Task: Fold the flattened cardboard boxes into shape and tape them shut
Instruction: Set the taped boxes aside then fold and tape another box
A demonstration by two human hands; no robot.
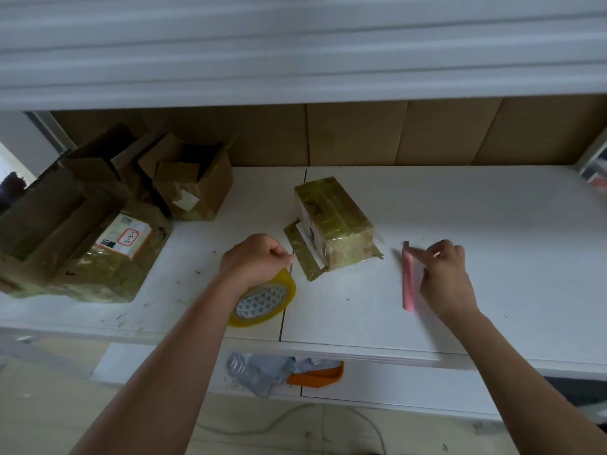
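Centre: we see the small tape-wrapped cardboard box [333, 221] standing on the white table [492, 224].
7 o'clock of it: our left hand [254, 262], just beside the box, over the yellow tape roll [266, 298] on the table.
4 o'clock of it: our right hand [445, 274] with the pink utility knife [408, 280].
9 to 10 o'clock: open brown cardboard boxes [190, 178], well apart.
6 o'clock: orange-handled tool [320, 376] below the table edge.

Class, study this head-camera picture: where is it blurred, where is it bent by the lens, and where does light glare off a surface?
Head view: the right hand and its pink cutter are smeared by motion; the left hand on the tape roll is sharper; the shelf edge bows from the wide lens; soft sheen shows on the taped box; light is even, shadows faint.
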